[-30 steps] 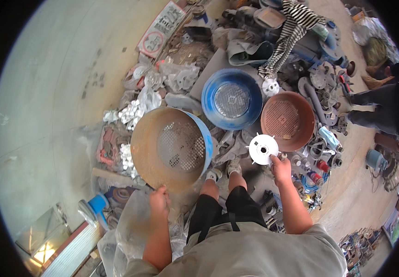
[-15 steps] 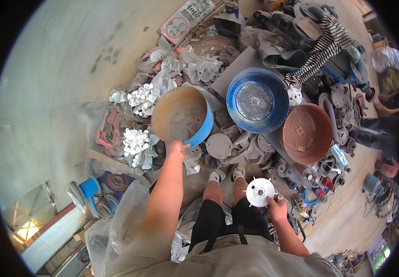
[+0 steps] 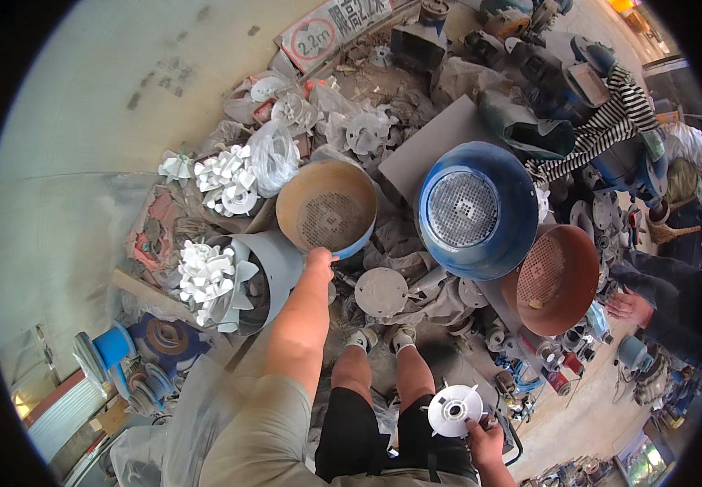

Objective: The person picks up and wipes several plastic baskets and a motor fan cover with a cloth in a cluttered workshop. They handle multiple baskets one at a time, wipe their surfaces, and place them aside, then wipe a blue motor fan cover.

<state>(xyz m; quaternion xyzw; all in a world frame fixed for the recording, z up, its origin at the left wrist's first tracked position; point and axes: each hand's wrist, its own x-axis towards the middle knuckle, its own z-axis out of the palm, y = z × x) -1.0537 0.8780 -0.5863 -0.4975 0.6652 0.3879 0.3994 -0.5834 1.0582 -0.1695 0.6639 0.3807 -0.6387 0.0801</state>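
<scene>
The right hand (image 3: 486, 438) pinches the lower-right edge of the white fan (image 3: 451, 418), the left hand (image 3: 318, 260) gripping a basin (image 3: 351, 183).

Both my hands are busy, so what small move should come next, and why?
Perhaps check that the blue-sided tub sits steady before letting go: only the left hand grips its near rim, while the right hand holds the white disc.

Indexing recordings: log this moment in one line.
left hand: gripping rim of tan-and-blue pan | right hand: holding white finned disc | nearby: blue pan, red-brown pan
</scene>
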